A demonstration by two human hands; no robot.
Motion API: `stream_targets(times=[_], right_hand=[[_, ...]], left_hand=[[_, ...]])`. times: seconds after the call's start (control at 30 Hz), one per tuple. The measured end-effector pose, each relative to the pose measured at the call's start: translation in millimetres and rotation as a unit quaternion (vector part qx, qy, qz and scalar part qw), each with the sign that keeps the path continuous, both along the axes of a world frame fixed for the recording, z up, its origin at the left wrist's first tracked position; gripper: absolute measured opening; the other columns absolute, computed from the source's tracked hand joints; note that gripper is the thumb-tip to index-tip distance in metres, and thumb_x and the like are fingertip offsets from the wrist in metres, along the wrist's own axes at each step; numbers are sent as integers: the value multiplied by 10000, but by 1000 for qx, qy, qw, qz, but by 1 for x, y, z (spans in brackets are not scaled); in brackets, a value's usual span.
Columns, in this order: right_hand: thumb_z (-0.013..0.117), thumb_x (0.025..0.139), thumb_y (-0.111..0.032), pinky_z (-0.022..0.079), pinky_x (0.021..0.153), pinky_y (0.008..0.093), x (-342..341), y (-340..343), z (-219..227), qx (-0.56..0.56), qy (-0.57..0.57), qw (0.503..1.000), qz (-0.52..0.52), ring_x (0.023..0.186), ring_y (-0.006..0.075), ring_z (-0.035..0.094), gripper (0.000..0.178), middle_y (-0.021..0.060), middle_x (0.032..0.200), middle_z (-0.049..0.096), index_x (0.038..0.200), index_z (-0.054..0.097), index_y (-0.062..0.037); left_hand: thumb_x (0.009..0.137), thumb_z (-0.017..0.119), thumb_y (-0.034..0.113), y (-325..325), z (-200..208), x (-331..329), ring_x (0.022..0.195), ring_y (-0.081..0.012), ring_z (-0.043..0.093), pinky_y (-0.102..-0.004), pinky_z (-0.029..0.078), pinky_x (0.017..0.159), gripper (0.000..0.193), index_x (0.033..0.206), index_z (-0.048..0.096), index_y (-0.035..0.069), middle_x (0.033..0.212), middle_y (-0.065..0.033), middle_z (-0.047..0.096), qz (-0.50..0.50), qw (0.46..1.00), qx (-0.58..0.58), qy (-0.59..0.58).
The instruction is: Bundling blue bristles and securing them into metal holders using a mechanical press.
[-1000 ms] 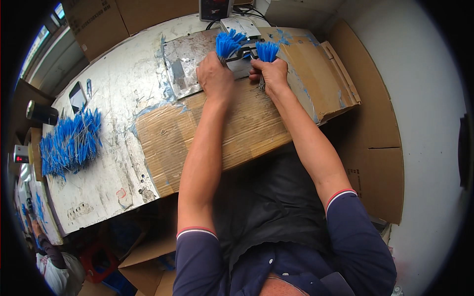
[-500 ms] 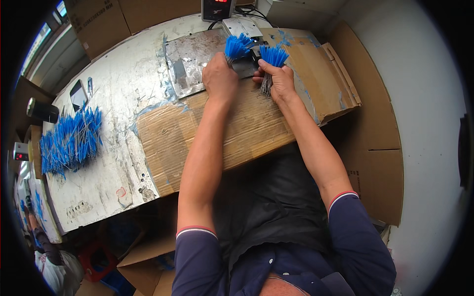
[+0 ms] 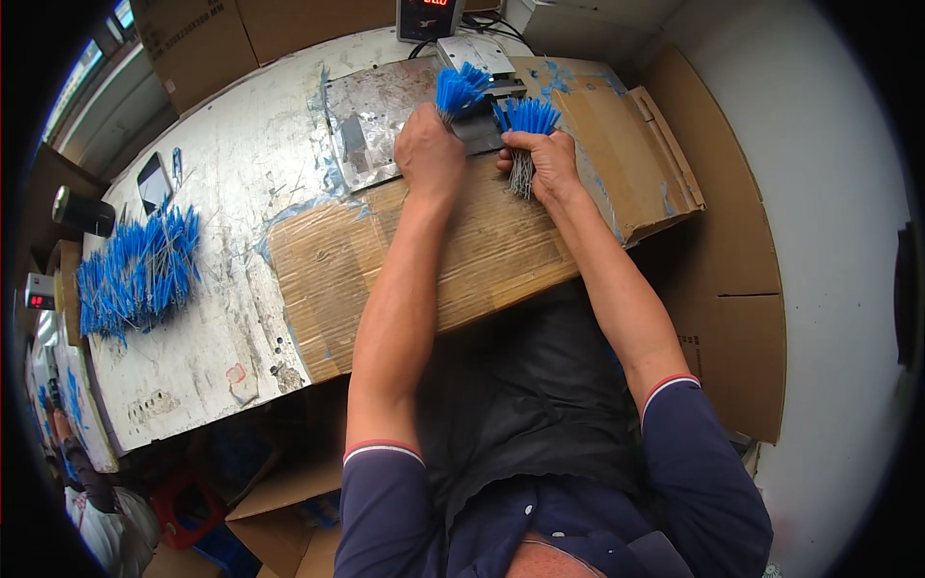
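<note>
My left hand is closed around a bundle of blue-topped thin wires, the blue ends fanning out above the fist. To its right, my right hand grips a second bundle of blue-topped wires between thumb and fingers. Bare silvery stems of that bundle hang down below the hand. Both bundles are near a small device, partly hidden, at the edge of a metal plate. A large pile of the same blue-topped wires lies at the left of the worktable.
A flattened cardboard sheet covers the near part of the white worktable. A cardboard box stands to the right. At the back is a display box with red digits. A phone and a dark cylinder are left.
My right hand has tilted and its bundle has dropped slightly, with the stems now hanging lower. My left hand and its bundle have hardly moved.
</note>
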State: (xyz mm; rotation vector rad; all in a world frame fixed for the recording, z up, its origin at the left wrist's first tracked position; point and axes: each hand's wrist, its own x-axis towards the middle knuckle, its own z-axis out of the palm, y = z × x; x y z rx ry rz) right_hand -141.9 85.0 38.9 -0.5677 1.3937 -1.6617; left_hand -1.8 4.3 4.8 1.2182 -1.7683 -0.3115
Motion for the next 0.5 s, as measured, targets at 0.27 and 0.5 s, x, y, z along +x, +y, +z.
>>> stream_targets(times=[0.27, 0.5], right_hand=[[715, 810, -11, 582, 457, 329, 11, -5, 4, 27, 67, 997, 3, 558, 185, 656, 77, 110, 694, 647, 811, 652, 34], [685, 795, 12, 567, 416, 326, 15, -16, -1, 35, 116, 989, -80, 510, 182, 639, 65, 101, 665, 636, 752, 638, 25]], left_hand=[[838, 643, 53, 2, 5, 4, 837, -405, 655, -500, 494, 729, 92, 915, 593, 47, 866, -173, 672, 7, 996, 33, 87], [855, 644, 70, 2, 5, 2, 833, -408, 653, -504, 491, 726, 85, 918, 591, 46, 862, -178, 672, 6, 996, 30, 84]])
